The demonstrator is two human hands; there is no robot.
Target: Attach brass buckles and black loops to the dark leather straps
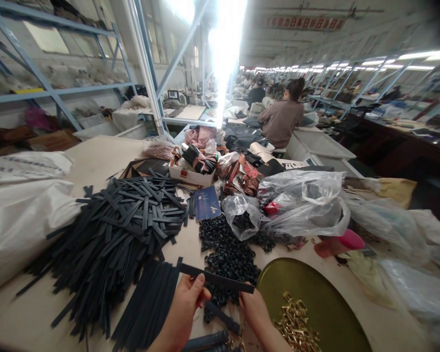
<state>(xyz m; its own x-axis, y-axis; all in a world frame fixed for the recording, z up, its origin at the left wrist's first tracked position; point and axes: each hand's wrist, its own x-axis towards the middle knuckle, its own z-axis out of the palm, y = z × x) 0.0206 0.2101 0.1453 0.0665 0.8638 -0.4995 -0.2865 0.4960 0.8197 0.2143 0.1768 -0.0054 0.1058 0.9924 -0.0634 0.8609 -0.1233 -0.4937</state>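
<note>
1. Here's the table [102, 149], the broad pale surface beneath it all, with the round tray [297, 274] sitting on it.
2. Far to the left of the tray, a white sack [25, 215] bulges up at the table's edge.
3. Between sack and tray, what a tangle: a big pile of black strips [132, 220], pointing every which way.
4. Behind the tray, a clear plastic bag [311, 195] slumps, crumpled and shiny.
5. Left of the tray, a neater row of black strips [146, 298] lies side by side, next to the messy pile.
6. Just off the tray's left rim spreads a heap of small black rings [223, 254].
7. Now the hands! The left hand [188, 296], left of the tray, pinches a black strap [218, 278], thumb on top; the right hand [255, 308], by the tray's left rim, grips its other end in the fingertips.
8. And that strap stretches between them, left of the tray and over the rings.
9. Beyond the tray's back left, there's a blue booklet [207, 203].
10. Behind the tray, a red cup [339, 243] lies tipped over.
11. Smallest of all, gold metal pieces [297, 318] glint, clustered in the tray itself.
</note>
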